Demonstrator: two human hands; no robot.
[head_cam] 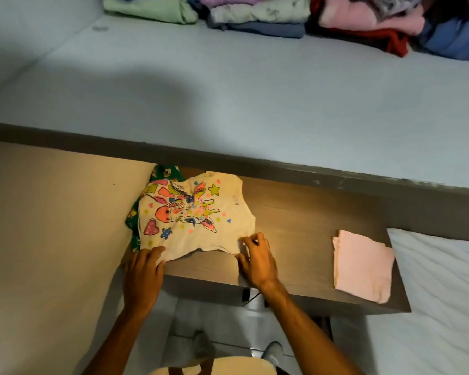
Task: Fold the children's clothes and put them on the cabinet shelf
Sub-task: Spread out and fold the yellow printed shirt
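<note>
Cream unicorn-print child's top [192,217] on brown wooden shelf [295,212], left hand [144,277] grip pinching its hem, right hand [257,259] grip narrow at its corner, folded pink cloth [363,266] well right of it

Under the printed shirt [195,215] a green garment [132,226] is mostly hidden. Beyond the shirt, the piles of clothes [255,14] are cut off by the top edge.

White bed sheet [444,307], wrinkled, at lower right; pale tiled floor [228,328] below centre; grey socked feet [274,350] standing on the floor.
</note>
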